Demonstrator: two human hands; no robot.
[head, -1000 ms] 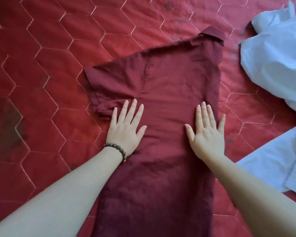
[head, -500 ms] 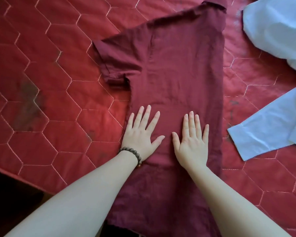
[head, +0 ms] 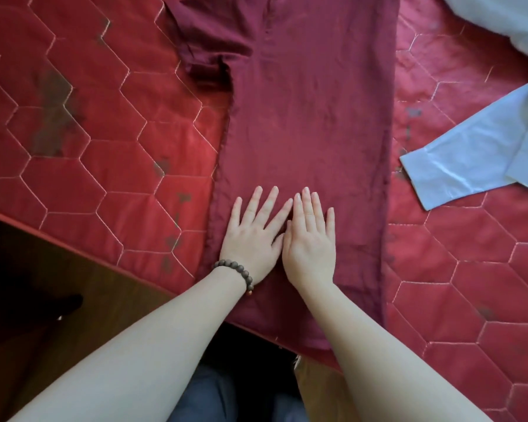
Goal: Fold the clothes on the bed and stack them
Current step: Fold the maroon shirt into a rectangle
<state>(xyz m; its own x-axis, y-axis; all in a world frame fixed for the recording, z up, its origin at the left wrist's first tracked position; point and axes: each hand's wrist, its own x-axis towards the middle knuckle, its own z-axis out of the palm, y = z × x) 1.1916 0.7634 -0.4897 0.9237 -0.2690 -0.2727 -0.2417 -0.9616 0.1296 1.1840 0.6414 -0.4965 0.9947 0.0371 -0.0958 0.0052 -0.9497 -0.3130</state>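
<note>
On the red quilt (head: pixel 83 184) the maroon shirt (head: pixel 311 117) lies lengthwise, hem hanging over the bed edge; left hand (head: pixel 253 236) and right hand (head: pixel 311 239) press flat on it, fingers straight, holding nothing, likely smoothing creases before folding; a blue shirt (head: pixel 470 166) waits at right

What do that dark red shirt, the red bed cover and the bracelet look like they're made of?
The dark red shirt: probably matte woven cotton or linen, dull and finely creased. The red bed cover: a satiny quilted fabric, with a soft sheen and stitched hexagons. The bracelet on the left wrist: round dark brown beads, perhaps wood, though that is not certain.
</note>
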